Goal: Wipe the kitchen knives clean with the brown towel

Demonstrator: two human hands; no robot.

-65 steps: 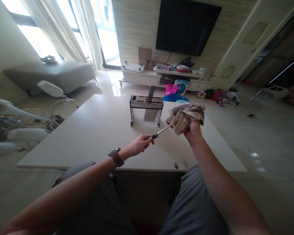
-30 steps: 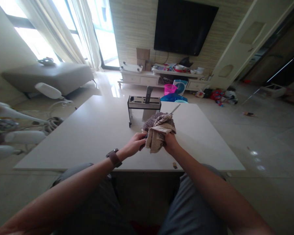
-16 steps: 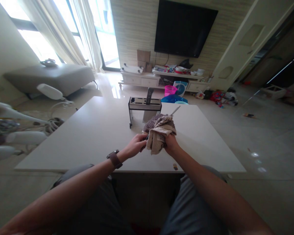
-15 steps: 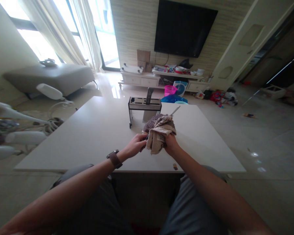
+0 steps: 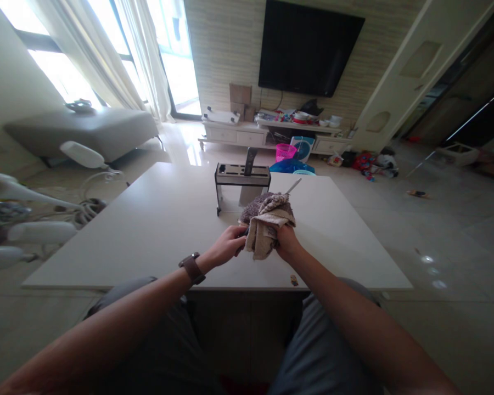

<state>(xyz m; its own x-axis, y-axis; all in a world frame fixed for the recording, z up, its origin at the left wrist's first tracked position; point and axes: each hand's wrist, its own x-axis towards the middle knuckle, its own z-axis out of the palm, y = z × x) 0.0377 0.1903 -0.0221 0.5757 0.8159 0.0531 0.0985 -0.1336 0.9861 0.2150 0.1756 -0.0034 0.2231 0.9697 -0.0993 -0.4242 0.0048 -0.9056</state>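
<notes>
Over the white table (image 5: pixel 156 236), my left hand (image 5: pixel 229 244) is closed around a dark handle (image 5: pixel 244 232) that runs under a cloth. My right hand (image 5: pixel 287 242) grips the brown and beige cloth (image 5: pixel 264 233) from its right side, with the fingers partly hidden by the folds. A thin metal blade tip (image 5: pixel 294 185) sticks out beyond the cloth at the upper right. Just behind the cloth stands a metal knife rack (image 5: pixel 242 174) with a dark-handled knife (image 5: pixel 250 162) upright in its slot.
A small sticker (image 5: pixel 294 280) lies at the table's near edge. White chairs (image 5: pixel 43 232) stand left of the table. Beyond the far edge are a blue tub (image 5: pixel 290 166), a pink basket (image 5: pixel 285 151) and a low cabinet (image 5: pixel 234 135) under a television (image 5: pixel 308 49).
</notes>
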